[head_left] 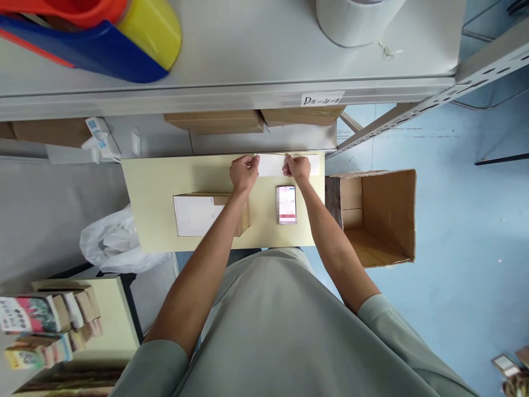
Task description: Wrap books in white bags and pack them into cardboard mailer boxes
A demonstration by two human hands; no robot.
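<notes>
A strip of white paper (271, 165) lies along the far edge of the cream-coloured table (155, 179). At its left end, the closed fingers of my left hand (243, 173) pinch the paper's edge. My right hand (298, 168) is closed with bent fingers on the same strip, toward its right part. Just below my right hand rests a phone (286, 207) with its screen lit. To the left, partly behind my left forearm, sits a cardboard box (243, 220) with a white sheet (193, 215) on its top.
An open cardboard carton (388, 215) stands on the floor, right of the table. Overhead is a grey metal shelf (248, 49) holding coloured bins (152, 33) and a white cylinder (351, 22). Stacked books (45, 314) and a white plastic bag (115, 242) are at left.
</notes>
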